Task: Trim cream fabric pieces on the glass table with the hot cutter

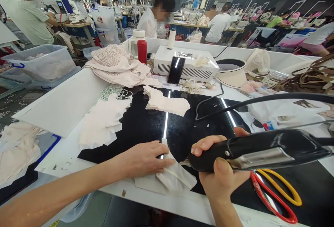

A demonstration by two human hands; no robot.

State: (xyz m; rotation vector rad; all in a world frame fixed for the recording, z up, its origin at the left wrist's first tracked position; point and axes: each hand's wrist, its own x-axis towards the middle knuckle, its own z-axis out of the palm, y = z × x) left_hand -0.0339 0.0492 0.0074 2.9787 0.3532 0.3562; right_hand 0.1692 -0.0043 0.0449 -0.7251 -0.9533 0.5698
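Observation:
My right hand [221, 171] is wrapped round a black corded hand tool [261, 150] with a silver metal plate on its side. Its narrow metal tip points left, close to a cream fabric piece [180, 176]. With bent fingers, my left hand [146, 159] grips and presses that fabric against the table near the front edge; part of the cloth is hidden beneath the hand. Beyond my hands lies a stack of cut cream fabric pieces [167, 102]. More pale cut pieces [100, 122] are heaped to the left, beside a tangle of light green cord [113, 92].
Scissors [276, 195] with red and yellow handles lie at the right front. A white vented box [186, 62] with a phone [176, 70] leaning on it stands behind, beside a red bottle [141, 51]. The tool's black cable [273, 97] arches across the right. Co-workers sit farther back.

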